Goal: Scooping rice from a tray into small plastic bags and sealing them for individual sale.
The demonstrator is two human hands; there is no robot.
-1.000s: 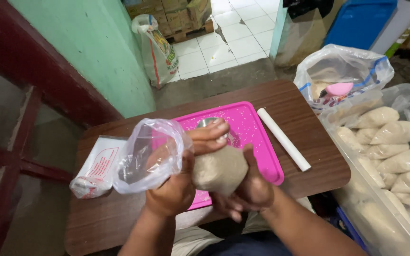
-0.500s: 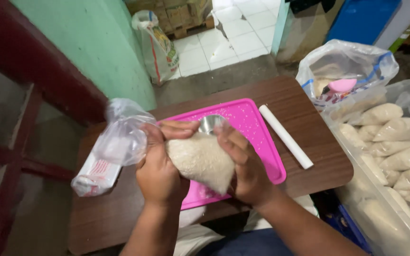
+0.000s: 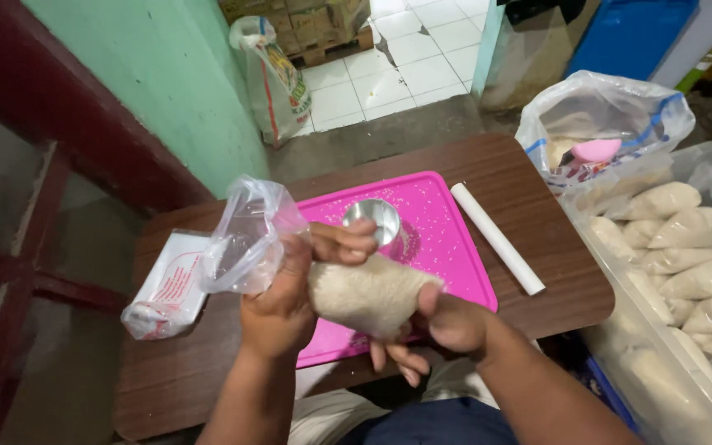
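Note:
My left hand [image 3: 286,301] grips the neck of a clear plastic bag; its loose top [image 3: 245,239] billows up and to the left. The bag's filled bottom [image 3: 368,297], packed with white grains, lies sideways between both hands. My right hand [image 3: 442,325] cups that filled end from below and the right. Both hands hover over the near edge of a pink tray [image 3: 447,239] scattered with grains. A small metal cup [image 3: 372,221] stands on the tray just behind my left fingers.
A white stick [image 3: 496,237] lies right of the tray on the brown table [image 3: 537,288]. A pack of plastic bags [image 3: 166,288] rests at the left. A clear tub [image 3: 686,247] of several filled bags and an open sack [image 3: 599,124] stand at the right.
The filled bag has turned from upright to lying sideways. My left hand shifted to its neck and my right hand dropped under its end. The loose top swung up beside my left hand.

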